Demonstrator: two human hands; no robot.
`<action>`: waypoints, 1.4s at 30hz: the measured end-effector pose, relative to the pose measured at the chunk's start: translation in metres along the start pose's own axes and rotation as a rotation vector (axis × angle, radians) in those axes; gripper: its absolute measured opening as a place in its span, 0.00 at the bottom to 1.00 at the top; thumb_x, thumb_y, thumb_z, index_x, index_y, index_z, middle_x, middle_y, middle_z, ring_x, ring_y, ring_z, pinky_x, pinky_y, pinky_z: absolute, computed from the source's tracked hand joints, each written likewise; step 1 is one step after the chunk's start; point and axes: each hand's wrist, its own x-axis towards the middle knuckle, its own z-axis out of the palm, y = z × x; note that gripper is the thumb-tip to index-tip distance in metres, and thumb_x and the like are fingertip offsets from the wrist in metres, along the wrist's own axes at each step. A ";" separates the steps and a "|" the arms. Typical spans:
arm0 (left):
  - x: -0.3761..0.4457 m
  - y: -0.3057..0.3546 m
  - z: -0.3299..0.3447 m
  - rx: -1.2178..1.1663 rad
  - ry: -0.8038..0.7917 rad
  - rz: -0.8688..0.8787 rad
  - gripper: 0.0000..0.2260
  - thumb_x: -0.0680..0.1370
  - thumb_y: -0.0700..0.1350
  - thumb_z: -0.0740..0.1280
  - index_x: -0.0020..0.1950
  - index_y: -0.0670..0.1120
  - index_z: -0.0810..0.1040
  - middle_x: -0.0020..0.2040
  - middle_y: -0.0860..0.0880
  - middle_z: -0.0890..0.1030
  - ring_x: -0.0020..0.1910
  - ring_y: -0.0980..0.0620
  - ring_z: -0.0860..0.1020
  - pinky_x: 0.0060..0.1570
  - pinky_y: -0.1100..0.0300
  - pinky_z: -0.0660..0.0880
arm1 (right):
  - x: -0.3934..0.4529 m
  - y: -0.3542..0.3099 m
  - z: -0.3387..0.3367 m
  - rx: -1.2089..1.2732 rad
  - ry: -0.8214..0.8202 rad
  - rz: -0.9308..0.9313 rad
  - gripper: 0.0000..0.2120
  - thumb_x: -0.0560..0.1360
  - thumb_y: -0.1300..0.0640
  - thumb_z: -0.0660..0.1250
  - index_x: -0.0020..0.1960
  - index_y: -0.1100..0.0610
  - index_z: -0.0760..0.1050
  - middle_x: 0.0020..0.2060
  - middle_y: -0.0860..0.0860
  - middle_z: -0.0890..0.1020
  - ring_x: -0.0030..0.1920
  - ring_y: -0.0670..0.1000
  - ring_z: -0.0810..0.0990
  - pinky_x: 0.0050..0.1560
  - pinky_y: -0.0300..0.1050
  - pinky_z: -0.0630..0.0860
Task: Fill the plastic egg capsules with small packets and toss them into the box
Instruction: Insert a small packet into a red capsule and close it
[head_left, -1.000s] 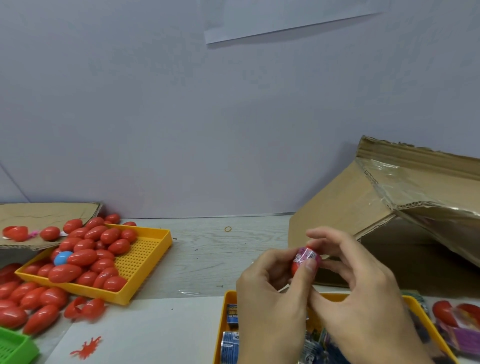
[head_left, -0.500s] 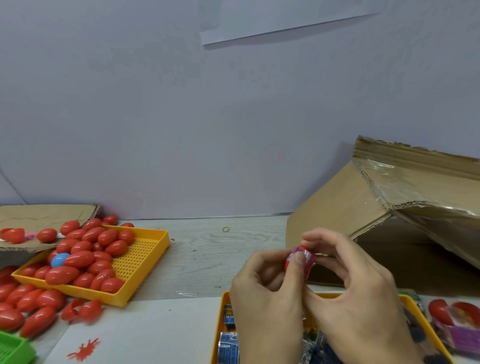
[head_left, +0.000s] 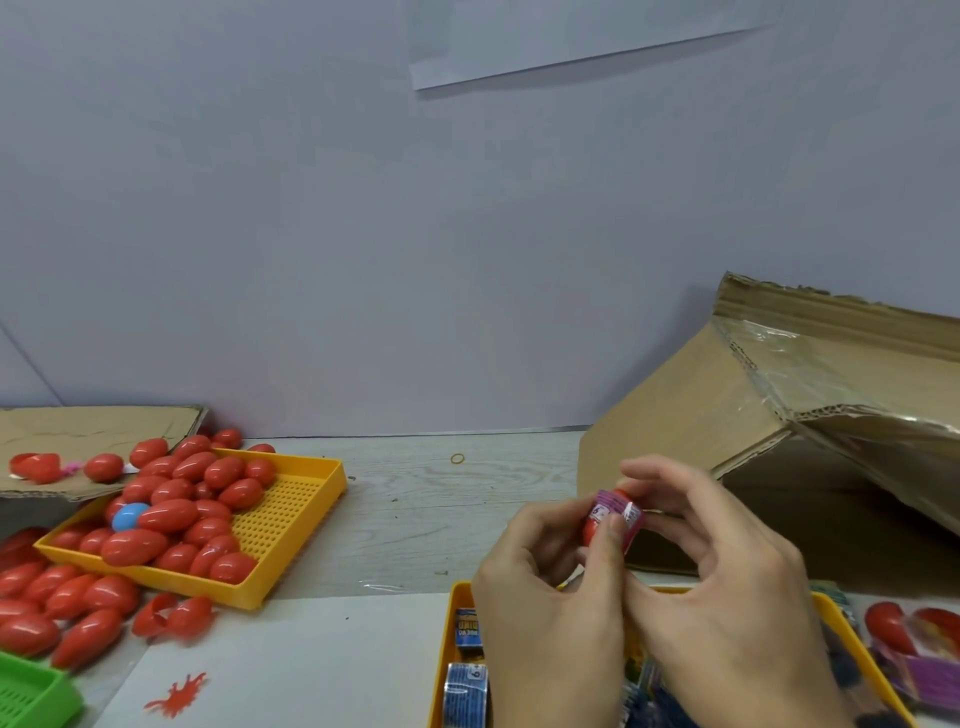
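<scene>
Both hands meet above the near yellow tray of small packets. My left hand grips a red egg capsule with its thumb laid over a purple packet at the capsule's mouth. My right hand pinches the same packet from the right. The cardboard box lies on its side right behind the hands, its dark opening facing right and toward me. A second yellow tray at the left holds several red capsules and one blue one.
More red capsules lie loose on the table left of that tray, beside a green basket. A flat cardboard sheet lies at the far left. Red capsules and purple packets sit at the right edge. A rubber band lies mid-table.
The hands have kept working the purple packet at the capsule; more of the packet now shows above the left thumb. The view has shifted slightly.
</scene>
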 end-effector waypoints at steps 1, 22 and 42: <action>0.001 0.000 0.000 -0.006 -0.005 0.003 0.08 0.69 0.39 0.78 0.42 0.51 0.86 0.40 0.49 0.87 0.43 0.51 0.86 0.40 0.66 0.80 | 0.000 0.001 0.000 0.008 0.004 0.009 0.33 0.60 0.68 0.81 0.54 0.38 0.76 0.49 0.39 0.82 0.47 0.40 0.84 0.47 0.32 0.79; 0.000 -0.002 0.002 -0.036 -0.060 -0.029 0.12 0.66 0.52 0.73 0.46 0.48 0.87 0.40 0.47 0.87 0.43 0.49 0.86 0.44 0.59 0.82 | 0.001 -0.007 -0.002 -0.001 -0.020 -0.009 0.30 0.59 0.61 0.81 0.53 0.36 0.76 0.50 0.36 0.81 0.49 0.39 0.83 0.48 0.33 0.79; -0.003 -0.010 0.004 -0.022 -0.057 -0.037 0.11 0.66 0.52 0.72 0.44 0.49 0.87 0.39 0.44 0.86 0.40 0.48 0.86 0.38 0.63 0.82 | 0.000 -0.010 -0.001 0.007 -0.123 0.069 0.32 0.58 0.59 0.84 0.52 0.34 0.74 0.51 0.33 0.80 0.50 0.37 0.82 0.44 0.28 0.78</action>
